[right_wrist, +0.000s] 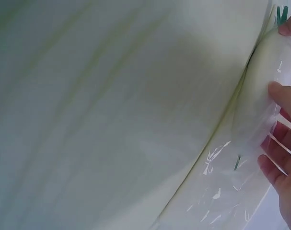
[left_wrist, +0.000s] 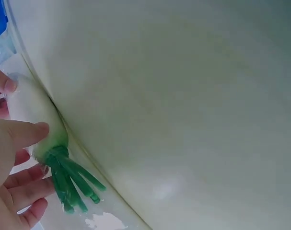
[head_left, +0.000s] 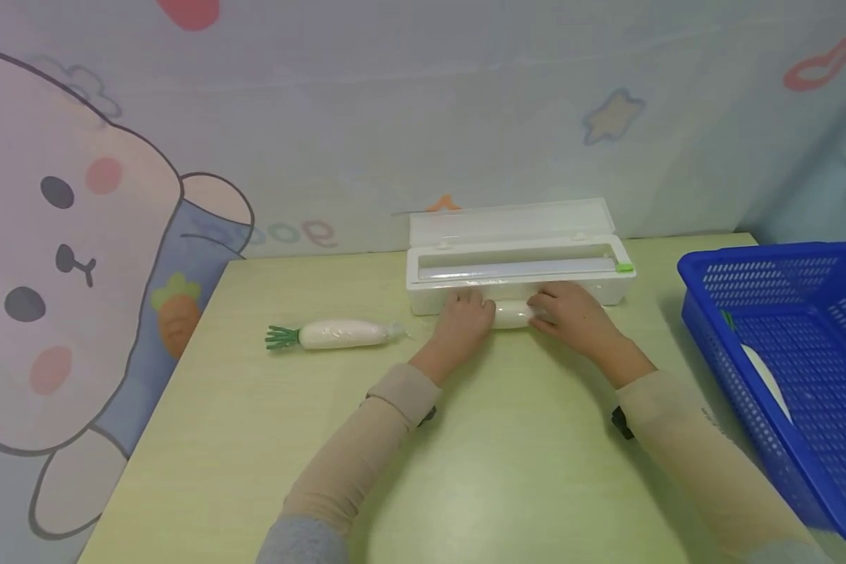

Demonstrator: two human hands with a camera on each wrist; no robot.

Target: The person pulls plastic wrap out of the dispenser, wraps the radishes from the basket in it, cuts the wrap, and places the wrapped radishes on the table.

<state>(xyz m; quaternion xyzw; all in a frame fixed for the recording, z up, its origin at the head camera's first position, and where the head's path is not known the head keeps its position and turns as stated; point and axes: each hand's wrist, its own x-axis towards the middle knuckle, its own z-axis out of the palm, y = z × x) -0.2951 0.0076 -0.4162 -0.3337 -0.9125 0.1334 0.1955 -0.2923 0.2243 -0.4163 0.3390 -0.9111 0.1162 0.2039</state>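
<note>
A white radish (head_left: 513, 315) with green stalks (left_wrist: 71, 179) lies on clear cling film (right_wrist: 215, 196), just in front of a white film dispenser box (head_left: 423, 296). My left hand (head_left: 465, 319) grips its stalk end, thumb on top and fingers curled at the far side. Toward the tapered tip, my right hand (head_left: 571, 315) holds the same radish between thumb and fingers. In the head view both hands hide its ends; the stalks show in the left wrist view. Film creases spread around the tip in the right wrist view.
Left of the hands, another radish (head_left: 344, 334) lies on the table (head_left: 493, 470), film bunched at its tip. The dispenser's lid (head_left: 515, 221) stands raised toward the wall cloth. At the right edge is a blue basket (head_left: 743, 407) with a white radish (head_left: 767, 382) inside.
</note>
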